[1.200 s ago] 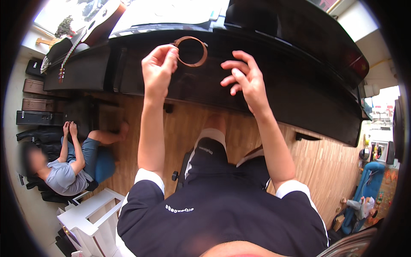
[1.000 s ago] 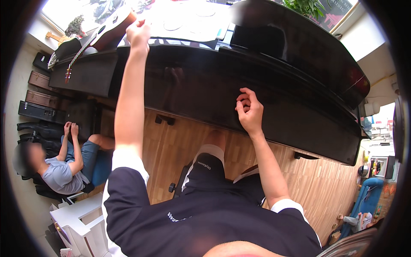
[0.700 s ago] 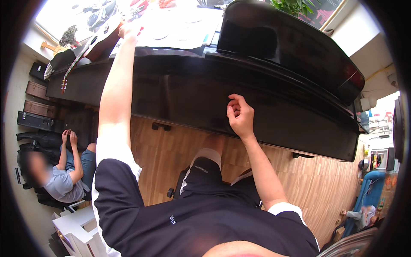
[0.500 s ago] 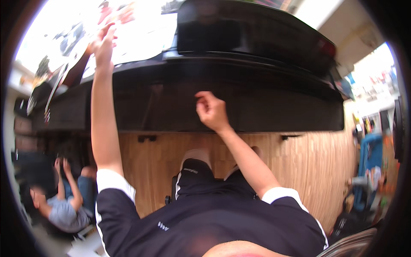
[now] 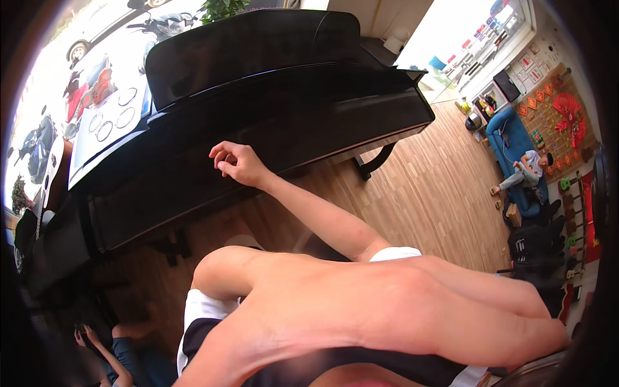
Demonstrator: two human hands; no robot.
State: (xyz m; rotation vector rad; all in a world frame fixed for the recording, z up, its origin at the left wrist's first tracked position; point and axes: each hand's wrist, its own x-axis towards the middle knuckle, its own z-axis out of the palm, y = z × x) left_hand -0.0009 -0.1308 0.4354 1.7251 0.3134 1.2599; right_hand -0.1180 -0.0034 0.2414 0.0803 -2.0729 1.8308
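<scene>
My right hand [image 5: 236, 161] hangs just above or against the glossy black piano front [image 5: 309, 116], its fingers loosely curled and apart, holding nothing visible. My left arm [image 5: 335, 303] fills the lower picture very close up, crossing toward the right; I cannot make out its fingers. On top at the upper left, several thin rings [image 5: 104, 131] lie on a white sheet [image 5: 84, 161]. I cannot pick out the brown ring for certain. A guitar [image 5: 60, 168] rests beside the sheet.
A seated person [image 5: 119, 361] shows at the lower left. Another sits on a blue sofa [image 5: 503, 135] at the right. Beyond are a window with parked scooters, a plant [image 5: 219, 8], wall decorations [image 5: 564, 119] and black bags [image 5: 535, 248]. A wooden floor [image 5: 412, 187] lies under the piano.
The view has swung right. My left arm, earlier holding a brown ring and reaching to the top, has pulled back across the foreground. My right hand stays loosely curled.
</scene>
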